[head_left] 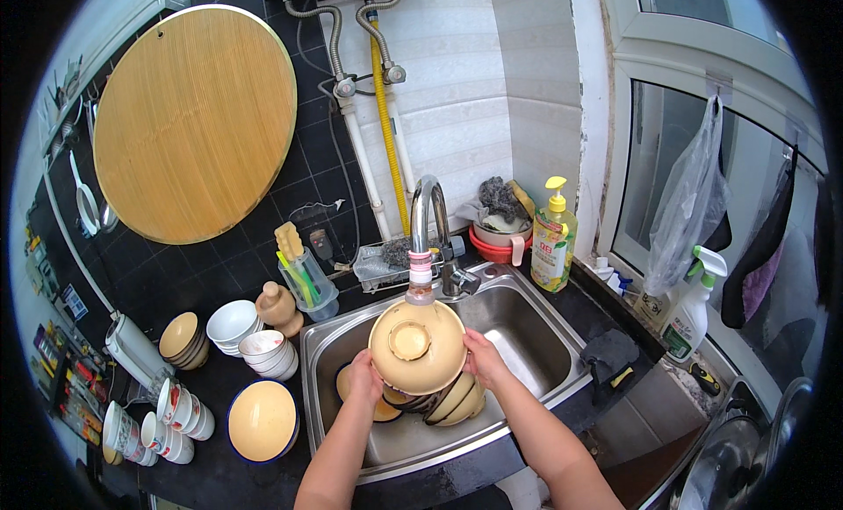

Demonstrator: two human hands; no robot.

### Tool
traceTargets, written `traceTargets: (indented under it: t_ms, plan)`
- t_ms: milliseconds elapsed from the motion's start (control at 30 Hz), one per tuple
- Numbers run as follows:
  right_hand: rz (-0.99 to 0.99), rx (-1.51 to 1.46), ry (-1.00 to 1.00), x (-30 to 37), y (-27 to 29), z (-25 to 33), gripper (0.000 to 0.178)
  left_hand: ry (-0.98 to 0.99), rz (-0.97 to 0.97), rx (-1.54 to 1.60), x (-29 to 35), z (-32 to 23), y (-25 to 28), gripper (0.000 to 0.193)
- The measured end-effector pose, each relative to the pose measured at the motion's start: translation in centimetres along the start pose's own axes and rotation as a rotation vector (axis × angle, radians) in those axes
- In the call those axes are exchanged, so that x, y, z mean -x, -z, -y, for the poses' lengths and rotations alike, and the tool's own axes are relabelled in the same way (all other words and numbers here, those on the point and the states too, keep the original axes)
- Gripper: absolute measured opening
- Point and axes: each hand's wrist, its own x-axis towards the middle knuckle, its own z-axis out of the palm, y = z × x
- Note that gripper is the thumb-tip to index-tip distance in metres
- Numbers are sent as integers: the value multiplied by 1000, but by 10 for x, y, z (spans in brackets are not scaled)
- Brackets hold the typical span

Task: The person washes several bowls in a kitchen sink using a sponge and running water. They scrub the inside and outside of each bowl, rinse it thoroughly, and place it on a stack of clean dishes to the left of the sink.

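Note:
A tan bowl [418,347] is held upside down, its round foot facing up, right under the curved steel faucet [428,238]. My left hand [363,376] grips its left rim and my right hand [482,356] grips its right rim. Below the bowl, several more tan bowls [450,401] lie stacked and tilted in the steel sink [527,330]. Whether water is running I cannot tell.
On the dark counter to the left sit a wide tan bowl [262,420], stacked white bowls [266,352], brown bowls [183,340] and patterned cups [180,409]. A yellow soap bottle [553,240] stands behind the sink, a spray bottle [691,310] on the sill, a round wooden board [195,122] against the wall.

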Motion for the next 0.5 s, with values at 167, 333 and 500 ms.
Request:
traceTargets:
  t_ms: [167, 333, 500]
  plan:
    - [-52, -130, 24, -16, 16, -12, 23, -62, 60, -66, 6, 0, -34, 26]
    - [-211, -229, 71, -19, 23, -12, 23, -59, -14, -268, 17, 9, -63, 38]
    - [-349, -292, 98, -33, 44, -18, 24, 40, 146, -478, 29, 15, -77, 56]
